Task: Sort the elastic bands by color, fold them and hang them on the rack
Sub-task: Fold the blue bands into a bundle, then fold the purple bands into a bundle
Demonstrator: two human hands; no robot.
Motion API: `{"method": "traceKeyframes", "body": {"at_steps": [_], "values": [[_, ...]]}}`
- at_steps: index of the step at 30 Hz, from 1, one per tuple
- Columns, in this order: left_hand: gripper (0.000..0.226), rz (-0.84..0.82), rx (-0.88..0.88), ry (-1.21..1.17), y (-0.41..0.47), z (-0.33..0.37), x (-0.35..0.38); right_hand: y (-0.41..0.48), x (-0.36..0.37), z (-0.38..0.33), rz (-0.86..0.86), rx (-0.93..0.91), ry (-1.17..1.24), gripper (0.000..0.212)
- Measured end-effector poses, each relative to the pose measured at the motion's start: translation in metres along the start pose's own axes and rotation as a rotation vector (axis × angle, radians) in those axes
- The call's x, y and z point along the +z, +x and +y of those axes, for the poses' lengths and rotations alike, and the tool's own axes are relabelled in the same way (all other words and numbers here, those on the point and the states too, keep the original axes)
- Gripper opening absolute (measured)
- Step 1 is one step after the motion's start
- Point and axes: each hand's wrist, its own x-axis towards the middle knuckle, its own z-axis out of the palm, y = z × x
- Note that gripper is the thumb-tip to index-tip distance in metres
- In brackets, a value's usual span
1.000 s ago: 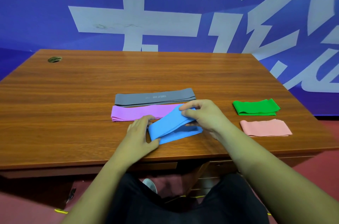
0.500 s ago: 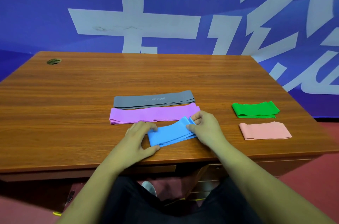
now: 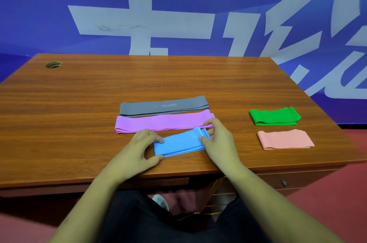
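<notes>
A folded blue band (image 3: 179, 142) lies flat near the front edge of the wooden desk (image 3: 79, 103). My left hand (image 3: 137, 149) pinches its left end between thumb and fingers. My right hand (image 3: 219, 139) pinches its right end. Just behind the blue band lies a long purple band (image 3: 158, 122), and behind that a long grey band (image 3: 162, 106). At the right, a folded green band (image 3: 275, 116) sits behind a folded pink band (image 3: 285, 139).
A round cable hole (image 3: 53, 64) is at the desk's far left corner. A blue banner with white characters (image 3: 178, 14) hangs behind the desk. A drawer with a lock (image 3: 284, 182) is under the right front edge. No rack is in view.
The blue band's lifted upper layer has come down flat onto the desk, folded over. My right hand lowered with it and both hands now hold its ends.
</notes>
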Motion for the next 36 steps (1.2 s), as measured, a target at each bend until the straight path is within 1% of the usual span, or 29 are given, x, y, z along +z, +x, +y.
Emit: {"method": "traceKeyframes", "body": {"at_steps": [2,5,7,10,13,16,20,22,23,25,26,27,29,31,32,34,36], "values": [[0.034,0.005,-0.005,0.006,-0.002,0.000,0.002,-0.005,0.005,0.005,0.027,-0.092,-0.071,0.036],[0.029,0.031,0.012,0.021,-0.004,0.001,0.003,-0.015,0.014,0.011,0.062,-0.177,-0.168,0.027],[0.026,0.051,0.006,0.005,-0.004,0.001,0.003,-0.018,0.015,0.014,0.068,-0.186,-0.176,0.022],[0.022,0.069,-0.008,-0.020,-0.003,0.001,-0.001,-0.019,0.010,0.012,0.014,-0.149,-0.136,0.020],[0.027,0.060,-0.014,-0.019,-0.004,-0.005,-0.007,-0.021,0.011,0.007,-0.055,-0.127,-0.171,0.017],[0.032,0.000,-0.020,0.025,-0.009,-0.012,-0.011,-0.024,0.015,0.006,-0.038,-0.146,-0.195,0.018],[0.038,0.008,-0.030,0.059,-0.017,-0.011,-0.008,-0.030,0.013,0.005,-0.015,-0.159,-0.251,0.019],[0.039,0.048,-0.055,0.011,-0.020,-0.007,-0.009,-0.031,0.011,0.000,0.028,-0.187,-0.268,0.021],[0.036,0.097,-0.073,-0.043,-0.020,-0.004,-0.013,-0.029,0.011,-0.005,0.052,-0.206,-0.262,0.022],[0.025,0.232,-0.104,-0.147,-0.019,0.000,-0.023,-0.021,0.014,-0.019,0.075,-0.285,-0.235,0.024],[0.016,0.308,-0.126,-0.157,-0.017,0.002,-0.030,-0.016,0.019,-0.029,0.064,-0.329,-0.220,0.025],[0.008,0.380,-0.160,-0.151,-0.015,0.001,-0.035,-0.011,0.025,-0.038,0.033,-0.361,-0.207,0.026],[0.014,0.519,-0.296,-0.157,-0.012,-0.007,-0.043,-0.003,0.039,-0.056,-0.050,-0.409,-0.203,0.028],[0.012,0.606,-0.478,-0.169,-0.007,-0.020,-0.048,0.002,0.053,-0.068,-0.138,-0.457,-0.231,0.031],[0.009,0.611,-0.573,-0.159,-0.005,-0.027,-0.049,0.005,0.059,-0.071,-0.192,-0.474,-0.261,0.035],[0.016,0.566,-0.723,-0.123,0.001,-0.038,-0.049,0.009,0.067,-0.074,-0.298,-0.481,-0.340,0.043],[0.027,0.514,-0.791,-0.056,0.008,-0.040,-0.048,0.011,0.070,-0.073,-0.367,-0.451,-0.404,0.049]]}}
